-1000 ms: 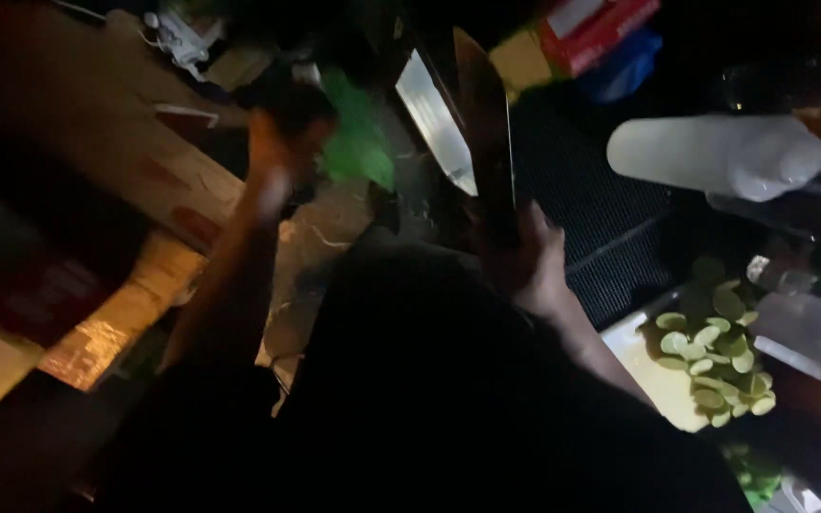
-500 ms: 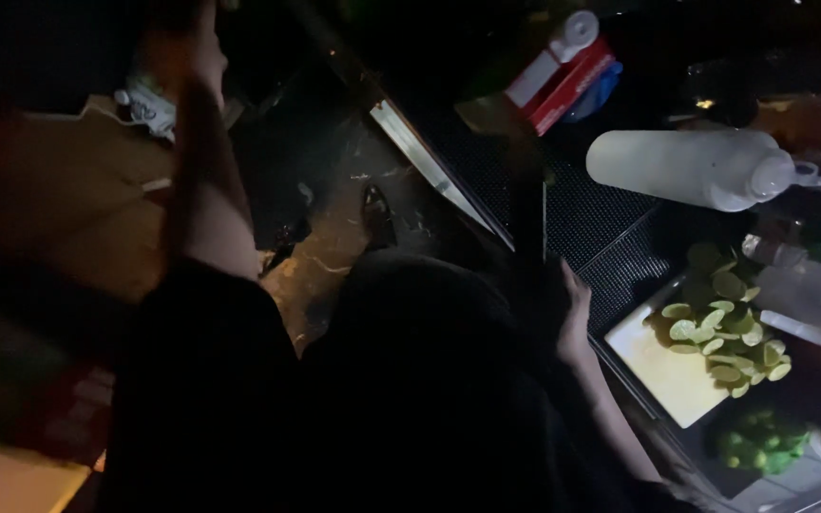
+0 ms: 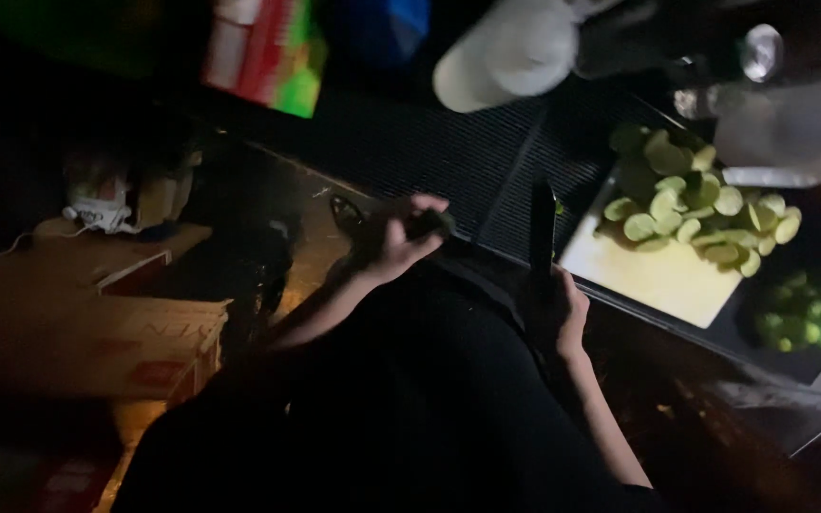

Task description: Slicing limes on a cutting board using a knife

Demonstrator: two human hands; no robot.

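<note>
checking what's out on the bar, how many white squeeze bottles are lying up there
2. One white squeeze bottle lies at the top centre, above the ribbed mat. A second, paler bottle lies at the top right, beside the lime wedges. Others may be hidden in the dark.

Hands: two, a left hand (image 3: pixel 401 237) and a right hand (image 3: pixel 553 318). Knife (image 3: pixel 542 228): one, dark-bladed. Cutting board (image 3: pixel 658 280): one, pale. Cut lime pieces (image 3: pixel 696 204): one heap, too many and too blurred to count. Bag of whole limes (image 3: pixel 805 309): one. White squeeze bottle (image 3: pixel 505 52): one. Cardboard boxes (image 3: pixel 87 332): at least one.
</note>
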